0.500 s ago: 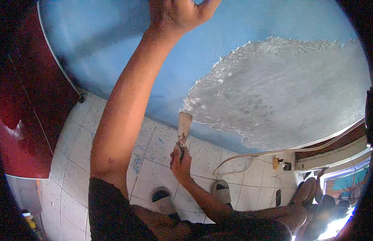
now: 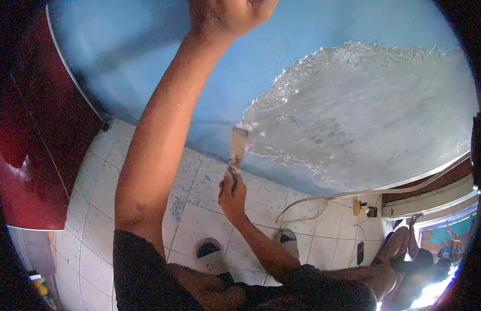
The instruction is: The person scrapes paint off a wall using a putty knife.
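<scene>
Head view: the right hand (image 2: 232,196) gripped a scraper (image 2: 237,154) at the blue wall (image 2: 222,90).
The blade (image 2: 239,138) was at the grey patch's (image 2: 365,114) left edge; the left hand (image 2: 231,16), farther off, was partly cut off: spread or closed, I could not tell.

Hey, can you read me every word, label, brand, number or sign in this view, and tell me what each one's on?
There is no text I can read here.
Slipper on the left: a small mark on the strap, too small to make out.
Scraper in the right hand, its blade: smudges only, no legible lettering.
Yellow thing at lower left: too blurred to tell.
</scene>
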Tool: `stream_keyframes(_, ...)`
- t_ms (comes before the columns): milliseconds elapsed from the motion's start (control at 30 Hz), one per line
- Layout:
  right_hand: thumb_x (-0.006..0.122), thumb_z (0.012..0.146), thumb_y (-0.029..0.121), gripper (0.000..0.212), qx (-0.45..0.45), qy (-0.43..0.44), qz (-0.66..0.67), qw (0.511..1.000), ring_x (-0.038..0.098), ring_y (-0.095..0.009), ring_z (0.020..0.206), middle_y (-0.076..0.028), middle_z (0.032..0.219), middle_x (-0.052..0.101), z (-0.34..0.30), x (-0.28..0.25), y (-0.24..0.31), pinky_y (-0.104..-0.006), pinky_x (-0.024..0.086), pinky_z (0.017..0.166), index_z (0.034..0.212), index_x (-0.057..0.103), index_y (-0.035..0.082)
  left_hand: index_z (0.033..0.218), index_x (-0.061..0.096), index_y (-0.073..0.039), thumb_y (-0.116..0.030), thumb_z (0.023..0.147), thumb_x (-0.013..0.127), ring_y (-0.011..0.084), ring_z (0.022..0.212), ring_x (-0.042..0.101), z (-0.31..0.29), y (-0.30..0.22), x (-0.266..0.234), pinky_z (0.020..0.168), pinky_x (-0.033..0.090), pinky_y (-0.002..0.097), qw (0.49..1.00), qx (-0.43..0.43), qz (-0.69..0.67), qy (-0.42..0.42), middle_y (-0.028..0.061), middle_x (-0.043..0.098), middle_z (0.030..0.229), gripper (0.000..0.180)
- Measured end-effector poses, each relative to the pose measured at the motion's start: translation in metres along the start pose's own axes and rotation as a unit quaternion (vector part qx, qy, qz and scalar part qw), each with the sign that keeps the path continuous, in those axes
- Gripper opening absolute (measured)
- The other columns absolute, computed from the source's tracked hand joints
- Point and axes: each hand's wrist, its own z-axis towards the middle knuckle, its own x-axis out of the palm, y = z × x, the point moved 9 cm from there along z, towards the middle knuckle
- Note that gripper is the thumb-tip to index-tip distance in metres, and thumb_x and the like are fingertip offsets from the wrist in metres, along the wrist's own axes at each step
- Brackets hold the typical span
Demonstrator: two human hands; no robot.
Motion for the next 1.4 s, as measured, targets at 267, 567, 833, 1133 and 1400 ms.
stream_keyframes(267,0.046,0.098,0.028,0.031,0.048,-0.006,-0.005,0.999,0.052,-0.016,0.054,-0.008,0.064,0.055,0.009,-0.004,-0.018,-0.0339,0.043,0.050,0.105,0.052,-0.002,0.082,0.052,-0.002,-0.015,0.070,0.056,0.0282,0.090,0.051,0.006,-0.004,-0.001,0.076,0.036,0.0399,1.000,0.004,-0.010,-0.011,0.0174,0.055,0.095,0.018)
stream_keyframes(567,0.045,0.099,0.025,0.028,0.008,-0.042,0.004,0.999,0.048,-0.012,0.048,-0.006,0.063,0.054,0.008,-0.009,-0.003,-0.0292,0.040,0.043,0.109,0.052,-0.001,0.083,0.052,-0.002,-0.015,0.070,0.056,0.0280,0.090,0.051,0.002,-0.001,0.001,0.076,0.035,0.0406,1.000,0.002,-0.015,-0.015,0.0164,0.055,0.095,0.018)
stream_keyframes(833,0.045,0.100,0.023,0.022,0.027,-0.092,0.062,0.994,0.043,-0.004,0.045,0.000,0.063,0.050,-0.017,-0.013,-0.010,-0.0229,0.037,0.039,0.102,0.052,0.002,0.082,0.052,-0.002,-0.014,0.070,0.056,0.0288,0.090,0.051,0.003,-0.004,-0.004,0.076,0.036,0.0400,0.999,0.009,-0.018,-0.027,0.0169,0.054,0.094,0.018)
stream_keyframes(1133,0.046,0.099,0.028,0.027,0.067,-0.057,0.024,0.996,0.044,-0.005,0.045,-0.001,0.063,0.051,-0.025,-0.004,-0.020,-0.0229,0.038,0.039,0.091,0.050,0.003,0.082,0.052,-0.002,-0.014,0.069,0.057,0.0285,0.089,0.051,0.000,-0.002,-0.005,0.076,0.035,0.0397,0.999,0.019,-0.021,-0.023,0.0171,0.054,0.093,0.018)
stream_keyframes(1400,0.044,0.100,0.025,0.023,0.074,-0.061,0.065,0.993,0.044,-0.006,0.043,-0.001,0.063,0.051,-0.022,0.000,-0.013,-0.0222,0.036,0.038,0.091,0.048,0.005,0.082,0.052,-0.002,-0.014,0.069,0.057,0.0278,0.088,0.050,0.000,-0.005,-0.006,0.076,0.036,0.0395,0.998,0.035,-0.023,-0.037,0.0169,0.054,0.093,0.019)
